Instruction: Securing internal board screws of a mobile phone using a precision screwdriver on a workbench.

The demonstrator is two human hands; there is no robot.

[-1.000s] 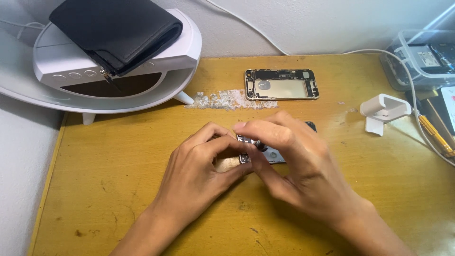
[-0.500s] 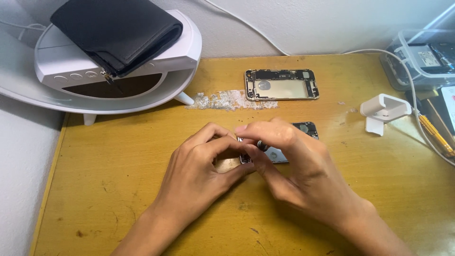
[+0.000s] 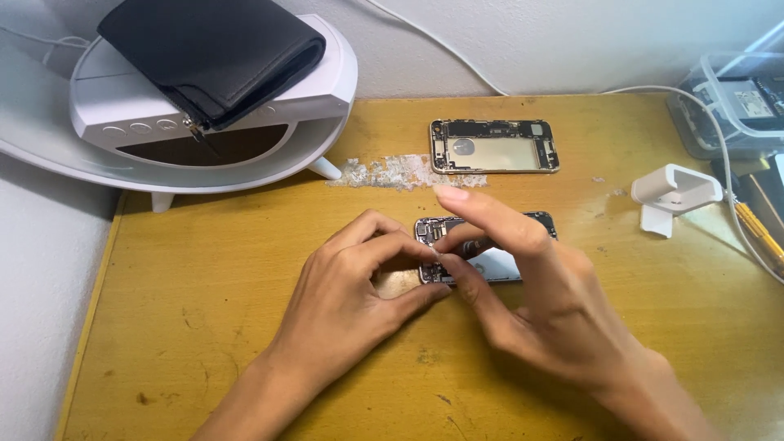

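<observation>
My right hand [image 3: 539, 302] covers most of the opened phone [image 3: 433, 233], so can't tell what my fingertips are pinching, way too tiny. Clear box [image 3: 727, 114] and yellow tool [image 3: 755, 233] run off the right edge.

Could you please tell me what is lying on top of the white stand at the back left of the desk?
A folded black wallet lies on the white stand; whatever sits beneath the wallet is covered.

Left hand [image 3: 359, 286] curled, fingertips pinched; right hand [image 3: 531, 286] arched, index finger extended.
</observation>
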